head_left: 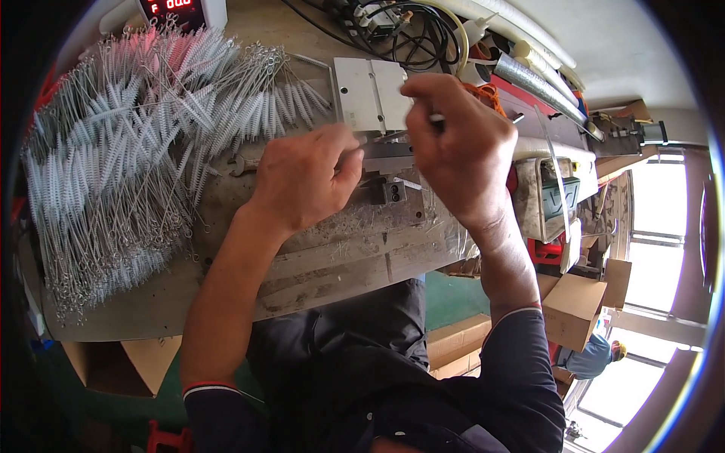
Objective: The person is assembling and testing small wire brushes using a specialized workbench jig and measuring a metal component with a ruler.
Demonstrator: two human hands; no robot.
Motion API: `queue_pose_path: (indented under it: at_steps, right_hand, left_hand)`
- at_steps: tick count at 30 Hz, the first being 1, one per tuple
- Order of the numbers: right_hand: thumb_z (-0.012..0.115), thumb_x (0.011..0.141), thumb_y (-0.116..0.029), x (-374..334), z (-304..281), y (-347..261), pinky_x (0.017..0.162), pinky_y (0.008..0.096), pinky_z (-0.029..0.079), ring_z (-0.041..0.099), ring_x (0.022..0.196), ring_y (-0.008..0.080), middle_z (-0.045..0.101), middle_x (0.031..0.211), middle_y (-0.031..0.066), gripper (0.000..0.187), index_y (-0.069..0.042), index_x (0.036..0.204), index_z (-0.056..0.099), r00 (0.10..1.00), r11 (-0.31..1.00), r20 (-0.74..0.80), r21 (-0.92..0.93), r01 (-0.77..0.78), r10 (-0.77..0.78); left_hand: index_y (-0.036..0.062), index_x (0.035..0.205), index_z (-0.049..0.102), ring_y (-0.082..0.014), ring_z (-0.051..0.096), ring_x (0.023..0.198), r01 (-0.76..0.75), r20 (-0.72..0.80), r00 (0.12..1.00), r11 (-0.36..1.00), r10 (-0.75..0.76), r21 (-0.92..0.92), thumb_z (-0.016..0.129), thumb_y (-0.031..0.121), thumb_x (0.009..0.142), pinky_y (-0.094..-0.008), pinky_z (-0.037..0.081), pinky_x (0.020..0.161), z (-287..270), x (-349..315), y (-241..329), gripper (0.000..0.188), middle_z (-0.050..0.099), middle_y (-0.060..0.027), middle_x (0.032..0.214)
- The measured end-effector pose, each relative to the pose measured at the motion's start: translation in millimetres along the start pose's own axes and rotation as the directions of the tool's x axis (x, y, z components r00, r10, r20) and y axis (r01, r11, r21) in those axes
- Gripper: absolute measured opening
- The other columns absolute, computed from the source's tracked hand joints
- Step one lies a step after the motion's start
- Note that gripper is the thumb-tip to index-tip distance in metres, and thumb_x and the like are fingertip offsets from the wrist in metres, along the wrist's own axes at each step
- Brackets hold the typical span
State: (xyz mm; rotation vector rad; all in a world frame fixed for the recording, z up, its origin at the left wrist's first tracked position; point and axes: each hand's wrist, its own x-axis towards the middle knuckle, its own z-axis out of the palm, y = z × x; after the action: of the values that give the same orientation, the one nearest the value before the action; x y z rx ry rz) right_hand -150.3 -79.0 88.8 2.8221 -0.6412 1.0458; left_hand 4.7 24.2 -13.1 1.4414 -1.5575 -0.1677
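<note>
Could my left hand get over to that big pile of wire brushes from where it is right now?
Probably yes. The left hand rests on the workbench just right of the pile of wire brushes, and nothing stands between them. It seems to pinch something thin at the metal fixture, so it may need to let go first.

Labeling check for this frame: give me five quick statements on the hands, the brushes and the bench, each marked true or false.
1. A large pile of white wire brushes lies to the left of the left hand. True.
2. The right hand rests flat on the cardboard box. False: it is raised over the bench, fingers pinched on something thin.
3. Both hands are at the small metal fixture. True.
4. The brushes are bright green. False: they are white.
5. Black cables lie at the bench's far edge. True.
</note>
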Motion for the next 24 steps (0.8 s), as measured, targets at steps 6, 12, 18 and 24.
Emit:
queue_pose_path:
  at_steps: [6, 12, 18, 24]
  right_hand:
    - [0.071, 0.075, -0.016, 25, 7, -29, 0.045, 0.0375, 0.050, 0.068, 0.055, 0.0232, 0.062, 0.066, 0.0054, 0.023, -0.011, 0.095, 0.062, 0.947, 0.946, 0.235, -0.187, 0.266, -0.220]
    - [0.070, 0.082, -0.010, 22, 1, -10, 0.047, 0.0361, 0.050, 0.068, 0.057, 0.0220, 0.063, 0.068, 0.0031, 0.014, -0.013, 0.095, 0.065, 0.982, 0.979, 0.073, -0.099, 0.180, -0.174]
    - [0.068, 0.091, -0.006, -7, -13, 19, 0.062, 0.0243, 0.053, 0.068, 0.064, 0.0132, 0.074, 0.082, 0.0064, 0.013, -0.009, 0.101, 0.075, 0.951, 0.932, -0.043, 0.214, -0.292, 0.308]
    - [0.064, 0.092, -0.004, -44, -1, 45, 0.072, 0.0220, 0.049, 0.059, 0.078, 0.0030, 0.071, 0.087, 0.0011, 0.018, -0.005, 0.105, 0.076, 0.727, 0.641, 0.011, 0.463, -0.612, 0.687]
  left_hand:
    - [0.0075, 0.094, 0.066, -0.0312, 0.070, 0.069, 0.002, 0.078, 0.997, 0.998, -0.007, 0.059, 0.069, 0.014, 0.089, -0.0424, 0.055, 0.064, -8, 1, 4, 0.010, 0.071, -0.0106, 0.084]
    - [0.0063, 0.092, 0.066, -0.0277, 0.069, 0.065, 0.012, 0.021, 1.000, 1.000, -0.013, 0.019, 0.072, 0.014, 0.090, -0.0397, 0.054, 0.060, -1, -2, 1, 0.010, 0.070, -0.0092, 0.078]
    - [0.0071, 0.092, 0.066, -0.0266, 0.069, 0.066, -0.006, 0.021, 1.000, 1.000, 0.005, 0.016, 0.072, 0.014, 0.090, -0.0378, 0.053, 0.059, -2, -1, 0, 0.010, 0.070, -0.0086, 0.079]
    - [0.0065, 0.091, 0.066, -0.0268, 0.069, 0.065, -0.034, 0.007, 0.999, 0.999, 0.033, 0.040, 0.073, 0.012, 0.089, -0.0374, 0.053, 0.058, -1, 0, -1, 0.009, 0.070, -0.0088, 0.078]
